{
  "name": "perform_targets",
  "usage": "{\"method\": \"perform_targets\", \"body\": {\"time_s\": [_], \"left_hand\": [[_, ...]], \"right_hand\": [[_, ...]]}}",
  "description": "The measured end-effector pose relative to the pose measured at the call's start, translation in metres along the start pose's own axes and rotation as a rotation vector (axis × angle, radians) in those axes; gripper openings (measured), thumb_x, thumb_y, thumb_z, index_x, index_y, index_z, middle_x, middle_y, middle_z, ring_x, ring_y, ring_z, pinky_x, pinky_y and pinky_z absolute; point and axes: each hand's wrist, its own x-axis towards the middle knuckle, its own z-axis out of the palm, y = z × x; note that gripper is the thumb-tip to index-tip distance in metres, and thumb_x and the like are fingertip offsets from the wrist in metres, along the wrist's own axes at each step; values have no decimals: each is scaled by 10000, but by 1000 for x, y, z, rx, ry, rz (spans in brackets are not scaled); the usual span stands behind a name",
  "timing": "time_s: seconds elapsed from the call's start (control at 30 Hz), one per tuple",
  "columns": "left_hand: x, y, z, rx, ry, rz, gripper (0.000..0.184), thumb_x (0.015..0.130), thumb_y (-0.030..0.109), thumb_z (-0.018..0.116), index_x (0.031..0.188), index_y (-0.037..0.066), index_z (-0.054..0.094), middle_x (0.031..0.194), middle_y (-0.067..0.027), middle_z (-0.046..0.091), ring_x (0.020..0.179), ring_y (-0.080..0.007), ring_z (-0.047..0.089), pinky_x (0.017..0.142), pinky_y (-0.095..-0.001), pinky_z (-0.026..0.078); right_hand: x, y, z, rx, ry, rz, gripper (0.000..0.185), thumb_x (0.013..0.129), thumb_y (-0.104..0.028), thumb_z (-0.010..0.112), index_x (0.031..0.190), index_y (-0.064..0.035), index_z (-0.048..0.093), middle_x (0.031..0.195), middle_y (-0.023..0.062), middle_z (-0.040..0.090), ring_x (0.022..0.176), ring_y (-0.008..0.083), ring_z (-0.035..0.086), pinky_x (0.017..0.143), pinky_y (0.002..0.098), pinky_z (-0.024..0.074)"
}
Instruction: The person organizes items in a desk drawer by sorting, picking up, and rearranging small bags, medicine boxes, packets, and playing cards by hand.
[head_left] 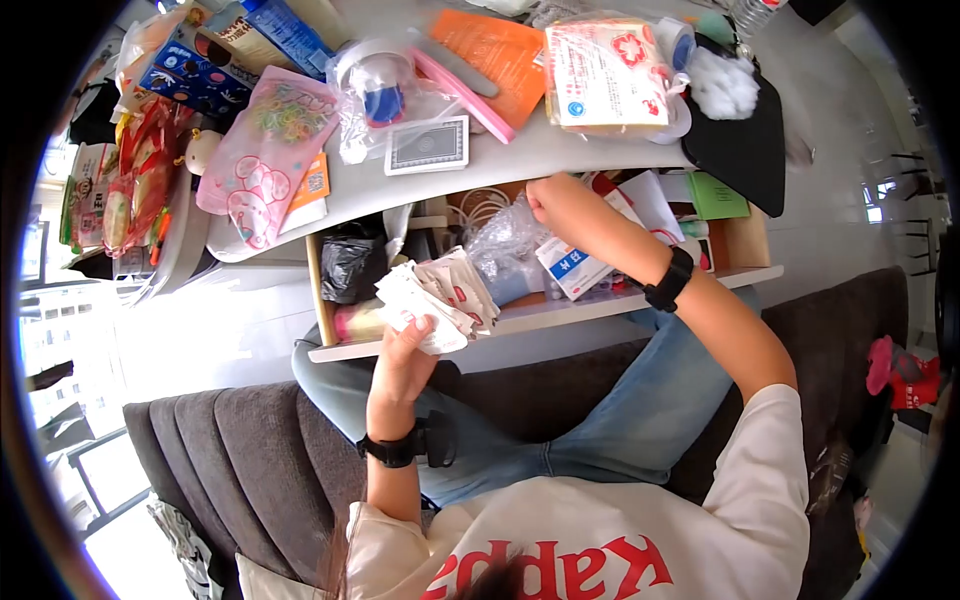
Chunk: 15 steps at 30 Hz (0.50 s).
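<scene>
My left hand grips a fanned bunch of small white packets with red print, thumb on top, over the front left of an open drawer. Towards the drawer's back, my right hand is closed at the upper end of a crumpled clear plastic bag, which appears pinched in it; the fingertips are partly hidden. Under my right forearm lies a white and blue medicine box. A black plastic bag fills the drawer's left end, and a coiled white cable lies behind the clear bag.
On the desk above lie a playing-card pack, a pink pouch, an orange packet and a wrapped white package. A black mat overhangs the right edge. A green box stands in the drawer's right end.
</scene>
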Motion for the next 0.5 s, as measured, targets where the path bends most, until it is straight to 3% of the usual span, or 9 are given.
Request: {"method": "perform_targets", "body": {"time_s": [0.07, 0.2, 0.27, 0.3, 0.37, 0.4, 0.47, 0.5], "left_hand": [[3, -3, -6, -3, -14, -3, 689, 781, 325, 668, 1297, 12, 337, 1153, -174, 538, 941, -284, 603, 722, -387, 541], [16, -10, -8, -122, -170, -36, 708, 798, 347, 641, 1329, 11, 315, 1191, -204, 517, 965, -315, 597, 668, -365, 554], [19, -10, 6, -106, -173, -53, 761, 778, 347, 660, 1352, 16, 284, 1209, -203, 499, 978, -321, 588, 702, -379, 552], [21, -11, 11, -70, -180, -51, 782, 766, 340, 672, 1357, 18, 273, 1217, -196, 492, 994, -319, 580, 709, -388, 551], [25, -15, 19, 0, -191, -45, 826, 742, 328, 697, 1367, 23, 251, 1233, -184, 477, 1027, -315, 564, 724, -405, 547], [28, -18, 26, 64, -167, -44, 897, 700, 280, 738, 1382, 30, 212, 1241, -151, 466, 1091, -287, 527, 822, -397, 510], [34, -27, 39, 304, -144, 19, 919, 685, 215, 751, 1388, 30, 189, 1241, -126, 462, 1131, -249, 495, 922, -363, 446], [37, -28, 54, 330, -176, 79, 828, 707, 48, 712, 1371, 33, 218, 1201, -103, 477, 1107, -189, 485, 940, -328, 408]], "right_hand": [[3, -1, 7, -11, 69, -12, 62, 755, 2, 542, 720, 40, 507, 664, 212, 518, 604, 360, 511, 573, 407, 417], [-3, 0, 12, 130, 206, -1, 82, 794, -6, 507, 844, 42, 551, 775, 234, 560, 697, 375, 546, 629, 401, 441], [-10, -2, 9, 164, 264, -19, 157, 815, -14, 487, 936, 37, 574, 851, 248, 589, 765, 389, 573, 658, 405, 452], [-14, 0, 8, 101, 137, 86, 183, 844, -44, 481, 983, 36, 568, 889, 272, 579, 801, 410, 568, 666, 418, 454], [-37, -23, -16, 154, 95, 118, 221, 886, -92, 456, 1039, 32, 558, 897, 252, 597, 812, 369, 592, 691, 393, 461], [-53, -38, -31, 178, 76, 135, 242, 907, -115, 443, 1067, 30, 553, 901, 242, 607, 818, 348, 605, 703, 380, 465], [-87, -62, -49, 682, 11, 323, 328, 956, -198, 396, 1208, -7, 484, 984, 182, 623, 925, 242, 602, 786, 333, 445], [-99, -67, -57, 842, -107, 362, 426, 971, -234, 372, 1342, -28, 339, 1185, 139, 539, 1116, 182, 493, 922, 297, 376]]}}
